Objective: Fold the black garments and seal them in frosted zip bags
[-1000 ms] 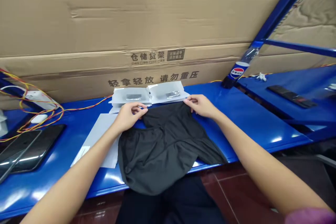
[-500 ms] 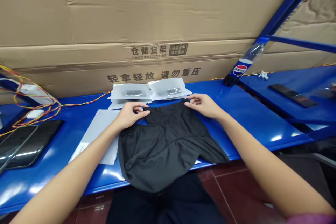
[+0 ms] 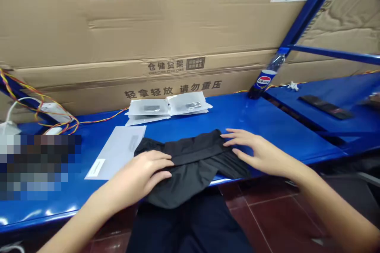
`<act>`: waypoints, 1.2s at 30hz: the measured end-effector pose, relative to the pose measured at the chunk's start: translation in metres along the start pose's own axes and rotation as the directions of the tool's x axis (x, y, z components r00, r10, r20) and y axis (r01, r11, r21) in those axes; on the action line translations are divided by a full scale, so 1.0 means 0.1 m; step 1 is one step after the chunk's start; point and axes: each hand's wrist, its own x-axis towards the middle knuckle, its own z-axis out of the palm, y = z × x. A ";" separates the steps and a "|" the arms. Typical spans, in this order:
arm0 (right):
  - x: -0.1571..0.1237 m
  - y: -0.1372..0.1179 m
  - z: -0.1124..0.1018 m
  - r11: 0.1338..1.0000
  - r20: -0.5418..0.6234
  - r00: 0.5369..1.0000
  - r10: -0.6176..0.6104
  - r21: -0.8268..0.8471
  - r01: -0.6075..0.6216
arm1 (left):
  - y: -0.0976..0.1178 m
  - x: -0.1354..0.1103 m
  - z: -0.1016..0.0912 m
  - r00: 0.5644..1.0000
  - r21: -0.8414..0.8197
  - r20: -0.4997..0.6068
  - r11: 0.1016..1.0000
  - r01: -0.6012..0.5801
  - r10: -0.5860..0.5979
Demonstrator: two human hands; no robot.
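Note:
Black shorts [image 3: 190, 174] lie at the front edge of the blue table, with the upper part folded down into a band across them. Their lower part hangs over the edge. My left hand [image 3: 151, 172] rests on the left end of the fold, fingers stretched out over the cloth. At the right end, my right hand [image 3: 252, 148] is open with its fingers apart, fingertips at the cloth. A flat frosted bag [image 3: 114, 150] with a white label lies left of the shorts.
Frosted packets [image 3: 148, 107] with dark patches lie by the cardboard [image 3: 178, 39] at the back. A Pepsi bottle [image 3: 264, 79] leans by the blue frame post [image 3: 308, 12]. Tangled cables [image 3: 44, 106] are at left, and a dark flat object [image 3: 325, 106] lies at right.
Both hands have come toward me, folding the top of the shorts down. My fingers have gone from pinching the upper corners to lying spread on the cloth. The camera view has shifted.

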 end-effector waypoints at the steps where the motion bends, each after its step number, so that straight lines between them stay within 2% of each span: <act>1: -0.15 -0.02 0.03 0.999 0.007 1.000 -0.008 -0.031 0.008 | 0.06 -0.13 0.07 0.999 0.056 -0.047 0.998 0.007 -0.004; 5: -0.68 -0.01 0.18 0.996 0.082 0.996 -0.025 -0.081 0.032 | 0.19 -0.65 0.33 0.959 0.224 -0.245 0.971 -0.089 0.144; 7: -0.85 0.05 0.25 0.994 0.040 0.997 -0.069 -0.077 0.072 | 0.21 -0.84 0.41 0.924 0.271 -0.326 0.956 -0.112 0.201; 10: -0.91 0.10 0.27 0.996 -0.063 0.994 -0.085 -0.015 0.085 | 0.21 -0.96 0.41 0.899 0.227 -0.410 0.972 -0.067 0.157; 14: -0.67 -0.01 0.13 0.991 -0.091 0.995 0.043 0.134 -0.031 | 0.14 -0.85 0.22 0.888 0.032 -0.456 0.997 0.075 -0.052; 17: -0.36 -0.08 0.08 0.954 -0.124 0.976 0.181 0.261 -0.144 | -0.02 -0.62 0.05 0.848 -0.098 -0.465 0.967 0.236 -0.254; 20: -0.04 -0.03 0.16 0.924 -0.179 0.941 0.288 0.308 -0.225 | -0.27 -0.35 -0.02 0.791 -0.130 -0.460 0.912 0.389 -0.403; 22: 0.12 0.03 0.23 0.931 -0.178 0.931 0.319 0.243 -0.273 | -0.42 -0.21 -0.02 0.814 -0.067 -0.393 0.896 0.440 -0.429; 24: 0.21 0.06 0.30 0.940 -0.137 0.933 0.333 0.130 -0.317 | -0.52 -0.14 0.01 0.856 0.050 -0.345 0.903 0.428 -0.386; 26: 0.25 0.06 0.35 0.942 -0.100 0.937 0.335 0.024 -0.334 | -0.53 -0.16 0.06 0.885 0.169 -0.380 0.921 0.352 -0.268; 27: 0.25 0.05 0.37 0.944 -0.098 0.940 0.328 -0.012 -0.331 | -0.51 -0.19 0.09 0.885 0.215 -0.423 0.927 0.308 -0.195; 29: 0.25 0.02 0.40 0.953 -0.120 0.948 0.294 -0.034 -0.300 | -0.43 -0.27 0.17 0.855 0.264 -0.514 0.936 0.234 -0.069; 32: 0.26 0.00 0.40 0.947 -0.156 0.934 0.321 0.082 -0.312 | -0.29 -0.37 0.32 0.806 0.245 -0.591 0.957 0.157 0.019; 36: 0.27 0.05 0.19 0.802 -0.074 0.838 0.540 0.346 -0.486 | -0.21 -0.41 0.49 0.788 0.225 -0.612 0.970 0.090 0.069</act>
